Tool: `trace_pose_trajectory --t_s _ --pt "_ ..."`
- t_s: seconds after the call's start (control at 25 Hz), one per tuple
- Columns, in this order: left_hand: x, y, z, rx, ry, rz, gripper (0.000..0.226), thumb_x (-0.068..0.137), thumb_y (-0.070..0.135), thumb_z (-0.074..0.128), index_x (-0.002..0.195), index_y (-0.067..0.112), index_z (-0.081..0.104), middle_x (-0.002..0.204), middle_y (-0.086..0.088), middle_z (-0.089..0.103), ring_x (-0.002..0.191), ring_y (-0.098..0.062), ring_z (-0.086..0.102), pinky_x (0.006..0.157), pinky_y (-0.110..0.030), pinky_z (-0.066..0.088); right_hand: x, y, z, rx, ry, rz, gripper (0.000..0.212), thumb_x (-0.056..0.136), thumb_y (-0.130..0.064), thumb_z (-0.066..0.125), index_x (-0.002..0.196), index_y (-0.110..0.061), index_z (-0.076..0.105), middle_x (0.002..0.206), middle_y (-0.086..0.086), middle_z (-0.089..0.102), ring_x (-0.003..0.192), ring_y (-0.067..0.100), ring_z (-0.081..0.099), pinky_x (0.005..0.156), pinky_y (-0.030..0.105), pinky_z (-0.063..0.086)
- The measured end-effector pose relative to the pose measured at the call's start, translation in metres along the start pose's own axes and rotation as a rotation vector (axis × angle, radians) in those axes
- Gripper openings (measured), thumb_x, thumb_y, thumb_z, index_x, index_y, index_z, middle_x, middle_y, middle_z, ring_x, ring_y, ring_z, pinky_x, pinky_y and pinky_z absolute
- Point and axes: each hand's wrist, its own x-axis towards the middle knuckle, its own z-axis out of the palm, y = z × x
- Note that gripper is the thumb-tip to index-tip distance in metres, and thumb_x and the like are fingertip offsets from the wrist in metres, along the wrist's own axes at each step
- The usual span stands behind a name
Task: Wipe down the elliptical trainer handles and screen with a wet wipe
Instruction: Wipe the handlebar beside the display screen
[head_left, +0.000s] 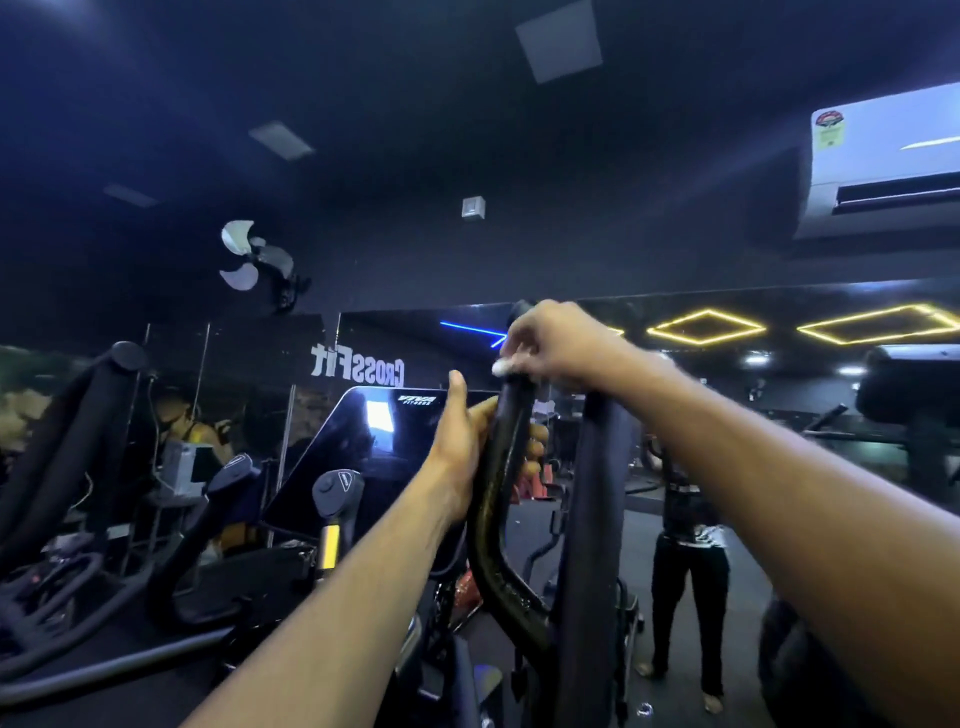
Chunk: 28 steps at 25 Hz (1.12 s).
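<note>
At the middle of the view a black curved handle (493, 499) of the elliptical trainer rises from the lower frame toward the ceiling; the left hand (470, 441) grasps it partway up, thumb raised, fingers wrapped round the far side; the right hand (550, 343) clenches round the top of the same handle, pinching a small white wet wipe (503, 368) against it, of which only a crumpled edge shows below the fingers; just right of the handle a second dark upright bar (597, 519) stands close beside it, partly hidden by the right forearm; left of the hands and behind them the tilted dark screen (363, 441) of the console catches a pale reflection; two short grips with round knobs (337, 491) stand in front of it; a mirror wall (727, 415) behind reflects reversed CrossFit lettering (357, 366), yellow diamond lights (706, 326) and a person in dark trousers (685, 571); a wall fan (254, 260) hangs upper left; an air conditioner (888, 166) sits upper right; another machine's dark frame (67, 431) crowds the left edge.
</note>
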Motion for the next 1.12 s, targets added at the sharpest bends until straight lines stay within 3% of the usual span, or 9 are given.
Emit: trace_pose_trajectory --t_s 0.12,0.28,0.4,0.48,0.6,0.72,0.84,1.0,1.12 --pt "-0.011 -0.013 -0.006 -0.006 -0.062 -0.116 0.086 0.103 0.074 0.013 0.111 0.006 0.066 0.071 -0.017 0.063 0.050 -0.024 0.056 0.046 -0.025 0.046 0.007 -0.004 0.001 -0.033 0.184 0.118 0.021 0.097 -0.026 0.065 0.104 -0.008 0.074 0.110 0.013 0.067 0.107 0.032 0.063 0.090 0.038 0.049" --pt "-0.013 -0.016 -0.007 -0.031 -0.038 -0.135 0.080 0.105 0.072 0.017 0.107 0.007 0.064 0.064 -0.010 0.055 0.046 -0.019 0.045 0.041 -0.026 0.039 -0.001 -0.026 0.024 -0.278 0.127 0.144 0.019 0.097 -0.010 0.058 0.111 -0.008 0.070 0.119 0.012 0.062 0.112 0.030 0.060 0.087 0.036 0.045" --pt "-0.016 -0.017 -0.006 -0.071 -0.048 -0.109 0.080 0.105 0.070 0.016 0.101 0.007 0.065 0.061 -0.009 0.055 0.046 -0.018 0.046 0.042 -0.026 0.039 -0.021 -0.031 0.031 -0.146 0.222 0.230 0.016 0.095 -0.012 0.063 0.106 -0.013 0.075 0.113 0.006 0.069 0.106 0.024 0.064 0.081 0.022 0.043" --pt "-0.018 -0.016 -0.006 -0.091 -0.067 -0.096 0.079 0.106 0.068 0.015 0.092 0.009 0.065 0.062 -0.011 0.055 0.046 -0.018 0.047 0.044 -0.027 0.039 -0.041 -0.045 0.036 -0.100 0.162 0.240 0.012 0.094 -0.015 0.066 0.101 -0.015 0.076 0.104 0.000 0.070 0.094 0.016 0.064 0.071 0.012 0.041" --pt "-0.020 -0.017 -0.007 -0.082 -0.093 -0.075 0.083 0.106 0.068 0.015 0.083 0.009 0.068 0.063 -0.010 0.058 0.049 -0.018 0.049 0.049 -0.031 0.040 -0.044 -0.047 0.022 -0.035 0.114 0.260 0.008 0.092 -0.024 0.074 0.094 -0.019 0.079 0.088 -0.003 0.075 0.084 0.011 0.069 0.070 0.019 0.048" --pt "-0.020 -0.015 -0.009 -0.068 -0.105 -0.081 0.084 0.107 0.067 0.014 0.079 0.008 0.067 0.058 -0.006 0.056 0.047 -0.018 0.047 0.051 -0.031 0.041 -0.018 -0.033 0.011 -0.116 0.315 0.339 0.012 0.097 -0.015 0.065 0.102 -0.012 0.076 0.102 0.007 0.068 0.090 0.021 0.066 0.073 0.022 0.040" --pt "-0.019 -0.016 -0.008 -0.073 -0.097 -0.102 0.081 0.107 0.067 0.016 0.090 0.006 0.065 0.059 -0.007 0.057 0.045 -0.019 0.048 0.047 -0.029 0.043 -0.016 -0.038 0.037 -0.211 0.345 0.388 0.017 0.101 -0.006 0.055 0.110 -0.004 0.070 0.116 0.009 0.058 0.086 0.020 0.058 0.070 0.018 0.035" --pt "-0.015 -0.018 -0.009 -0.123 -0.094 -0.089 0.076 0.106 0.068 0.017 0.100 0.007 0.062 0.060 -0.010 0.057 0.045 -0.021 0.049 0.045 -0.028 0.042 -0.028 -0.042 0.057 -0.043 0.457 0.483 0.023 0.098 -0.004 0.055 0.112 -0.009 0.073 0.115 0.004 0.067 0.091 0.010 0.060 0.066 0.004 0.038" --pt "-0.017 -0.018 -0.008 -0.155 -0.100 -0.071 0.074 0.108 0.064 0.017 0.097 0.008 0.064 0.063 -0.013 0.058 0.046 -0.022 0.051 0.047 -0.030 0.045 -0.046 -0.053 0.055 0.072 0.426 0.515 0.020 0.097 -0.004 0.060 0.107 -0.013 0.074 0.104 0.001 0.071 0.079 0.004 0.065 0.058 0.000 0.042"
